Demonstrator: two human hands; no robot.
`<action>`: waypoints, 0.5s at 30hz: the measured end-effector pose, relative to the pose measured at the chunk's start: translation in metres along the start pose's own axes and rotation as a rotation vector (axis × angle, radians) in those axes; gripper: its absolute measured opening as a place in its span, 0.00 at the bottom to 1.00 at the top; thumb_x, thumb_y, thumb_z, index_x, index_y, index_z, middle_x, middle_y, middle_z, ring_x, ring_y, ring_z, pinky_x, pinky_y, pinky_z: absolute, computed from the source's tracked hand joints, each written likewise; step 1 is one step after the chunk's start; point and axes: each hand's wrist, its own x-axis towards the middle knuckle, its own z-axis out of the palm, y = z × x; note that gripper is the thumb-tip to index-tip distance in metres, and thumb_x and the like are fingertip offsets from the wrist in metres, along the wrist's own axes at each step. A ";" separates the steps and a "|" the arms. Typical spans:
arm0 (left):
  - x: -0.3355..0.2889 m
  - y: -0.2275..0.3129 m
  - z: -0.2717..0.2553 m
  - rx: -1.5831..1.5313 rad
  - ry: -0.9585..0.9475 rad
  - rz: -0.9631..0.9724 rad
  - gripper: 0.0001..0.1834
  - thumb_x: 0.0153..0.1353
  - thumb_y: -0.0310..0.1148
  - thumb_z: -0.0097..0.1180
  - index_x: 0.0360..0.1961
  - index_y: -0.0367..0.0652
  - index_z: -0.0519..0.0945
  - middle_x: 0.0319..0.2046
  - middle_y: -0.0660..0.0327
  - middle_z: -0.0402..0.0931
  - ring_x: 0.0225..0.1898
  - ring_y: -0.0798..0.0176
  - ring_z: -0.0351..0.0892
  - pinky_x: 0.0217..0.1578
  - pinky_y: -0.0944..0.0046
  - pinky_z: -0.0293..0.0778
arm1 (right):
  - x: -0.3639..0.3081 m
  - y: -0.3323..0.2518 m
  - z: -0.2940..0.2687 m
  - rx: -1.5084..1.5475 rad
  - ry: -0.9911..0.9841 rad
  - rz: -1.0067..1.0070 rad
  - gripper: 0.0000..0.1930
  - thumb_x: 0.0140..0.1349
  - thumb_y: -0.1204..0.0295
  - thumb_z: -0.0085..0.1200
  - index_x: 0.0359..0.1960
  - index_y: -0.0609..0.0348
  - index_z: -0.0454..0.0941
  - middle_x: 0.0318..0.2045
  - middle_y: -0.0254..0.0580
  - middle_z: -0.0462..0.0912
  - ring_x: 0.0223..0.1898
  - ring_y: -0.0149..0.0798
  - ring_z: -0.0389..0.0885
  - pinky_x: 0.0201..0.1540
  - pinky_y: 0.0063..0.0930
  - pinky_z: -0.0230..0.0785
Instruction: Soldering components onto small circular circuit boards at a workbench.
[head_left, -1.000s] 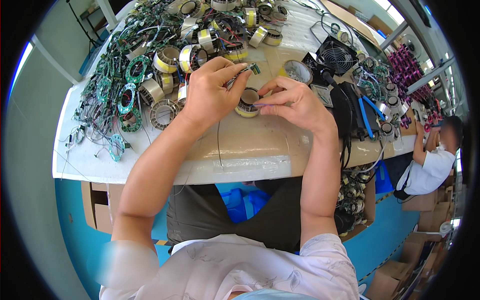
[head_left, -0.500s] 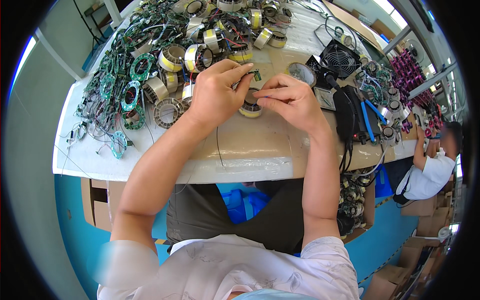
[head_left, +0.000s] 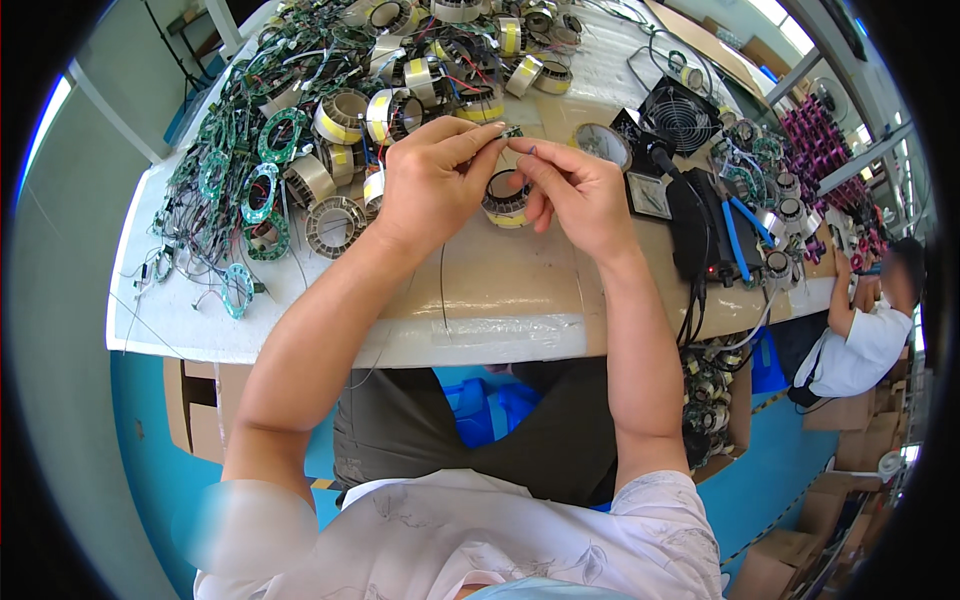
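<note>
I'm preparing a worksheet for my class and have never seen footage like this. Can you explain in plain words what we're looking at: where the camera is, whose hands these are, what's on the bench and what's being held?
There is no machine here. The camera is worn on a person's head and looks down, so the round, bent edges come from its wide lens. The two forearms rising from the bottom belong to the wearer.

The left hand and right hand meet over a pale workbench. Between them they hold a ring-shaped wound coil with yellow tape, and the fingertips pinch a small green part above it.

At the left lie green ring-shaped circuit boards with wires, and more taped coils. At the right are a small black fan and blue-handled pliers. Another person sits at the far right.
</note>
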 end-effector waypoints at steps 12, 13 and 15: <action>0.001 0.006 0.002 -0.003 -0.067 -0.097 0.12 0.60 0.25 0.65 0.46 0.39 0.87 0.37 0.57 0.85 0.31 0.66 0.84 0.29 0.69 0.78 | -0.003 -0.007 0.012 0.030 0.155 -0.051 0.08 0.68 0.73 0.59 0.44 0.64 0.83 0.30 0.40 0.87 0.17 0.21 0.75 0.16 0.16 0.66; 0.001 0.006 0.002 -0.016 -0.068 -0.106 0.13 0.61 0.24 0.64 0.47 0.38 0.87 0.37 0.57 0.85 0.32 0.67 0.84 0.29 0.70 0.78 | -0.004 -0.008 0.012 0.026 0.168 -0.045 0.08 0.67 0.73 0.60 0.44 0.64 0.84 0.29 0.39 0.87 0.17 0.20 0.75 0.16 0.16 0.66; 0.000 0.005 0.001 -0.011 -0.080 -0.103 0.12 0.61 0.24 0.64 0.47 0.38 0.87 0.37 0.57 0.85 0.32 0.68 0.84 0.29 0.70 0.78 | -0.005 -0.009 0.014 0.024 0.182 -0.037 0.08 0.67 0.73 0.61 0.44 0.64 0.84 0.29 0.39 0.88 0.18 0.20 0.76 0.17 0.16 0.65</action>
